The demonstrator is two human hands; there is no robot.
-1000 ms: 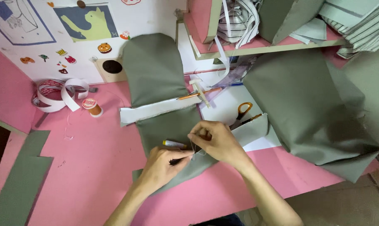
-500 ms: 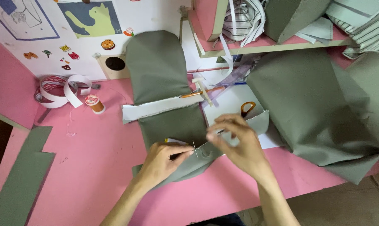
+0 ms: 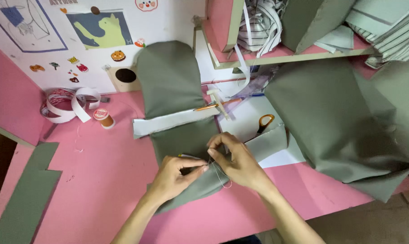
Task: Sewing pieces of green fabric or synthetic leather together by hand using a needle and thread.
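both hands are working on a soft, limp olive fabric piece on the pink bench: left hand pinching its edge, right hand pinching fine, light thread.

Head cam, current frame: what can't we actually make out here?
- What the right hand pinches: fingertips cover it; only a thin thread shows, too fine to follow.
- Fabric edge under the left hand: the hand hides it.
- Scissors: only the orange handles show; the grey fabric piece covers the blades.
- Shelf contents: cut off by the top edge.
- Large grey cloth: its right side runs out of frame.
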